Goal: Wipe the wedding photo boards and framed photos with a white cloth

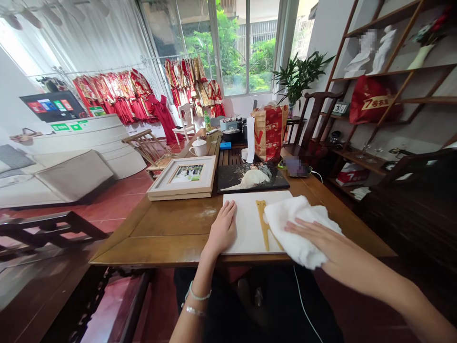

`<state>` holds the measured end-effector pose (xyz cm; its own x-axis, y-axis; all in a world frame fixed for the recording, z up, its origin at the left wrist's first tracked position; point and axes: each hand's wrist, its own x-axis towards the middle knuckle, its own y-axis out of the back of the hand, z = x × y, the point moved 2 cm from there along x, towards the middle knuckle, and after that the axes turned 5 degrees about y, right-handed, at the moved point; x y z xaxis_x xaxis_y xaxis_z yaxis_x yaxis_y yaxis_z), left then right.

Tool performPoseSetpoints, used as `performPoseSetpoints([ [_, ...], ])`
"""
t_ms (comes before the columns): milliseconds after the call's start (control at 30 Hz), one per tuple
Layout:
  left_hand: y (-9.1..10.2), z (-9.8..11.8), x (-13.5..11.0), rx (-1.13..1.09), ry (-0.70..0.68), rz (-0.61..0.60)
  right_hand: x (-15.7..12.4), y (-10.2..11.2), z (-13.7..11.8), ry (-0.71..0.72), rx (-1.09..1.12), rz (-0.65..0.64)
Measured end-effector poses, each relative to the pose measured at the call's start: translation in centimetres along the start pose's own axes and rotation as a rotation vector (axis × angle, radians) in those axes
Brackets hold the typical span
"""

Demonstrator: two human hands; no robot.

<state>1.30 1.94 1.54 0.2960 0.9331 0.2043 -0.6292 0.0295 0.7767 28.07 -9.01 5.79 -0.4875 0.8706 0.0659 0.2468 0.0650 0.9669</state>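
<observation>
A white board [244, 226] lies flat at the table's near edge. On its face is a yellow, long-legged figure [262, 221], partly covered by a bunched white towel [287, 207]. My left hand [223, 228] rests on the board's left edge, fingers stretched out and holding nothing. Fingers extended, my right hand [314, 236] lies flat on top of the towel, which spreads over the board's right side. The thumb of that hand is hidden.
Behind the board are a dark picture panel [232, 176] and a stack of white frames [182, 178]. A phone [296, 167] with a cable, a paper bag [269, 131] and a lidded white mug [199, 146] stand farther back. Wooden chairs flank the table.
</observation>
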Motion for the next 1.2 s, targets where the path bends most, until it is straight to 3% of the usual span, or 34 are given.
performPoseSetpoints([
  [200, 0.0, -0.2, 0.0, -0.009, -0.006, 0.004, 6.4, 0.3, 5.2, -0.118, -0.085, 0.061],
  [433, 0.0, -0.3, 0.1, -0.007, -0.022, 0.002, 10.9, 0.4, 5.4, -0.18, -0.135, 0.103],
  [567, -0.1, -0.4, 0.1, -0.007, -0.02, 0.004, 9.3, -0.3, 4.2, -0.108, -0.13, 0.088],
  [700, -0.1, -0.2, 0.1, 0.001, -0.009, -0.002, 4.2, -1.2, 1.6, 0.025, -0.121, 0.118],
  [800, -0.1, 0.0, 0.1, 0.001, 0.001, 0.004, 0.0, -1.6, -0.2, 0.054, -0.088, 0.079],
  [900, 0.0, 0.1, 0.0, -0.002, -0.004, 0.004, -2.2, -1.2, -0.7, 0.058, -0.025, 0.05],
  [1033, 0.0, 0.1, 0.0, 0.007, 0.001, -0.006, -0.9, -0.1, 1.4, 0.058, 0.081, 0.063],
  [1200, 0.1, 0.1, 0.0, 0.014, 0.0, -0.012, 4.9, 0.3, 5.3, 0.094, 0.081, 0.107],
])
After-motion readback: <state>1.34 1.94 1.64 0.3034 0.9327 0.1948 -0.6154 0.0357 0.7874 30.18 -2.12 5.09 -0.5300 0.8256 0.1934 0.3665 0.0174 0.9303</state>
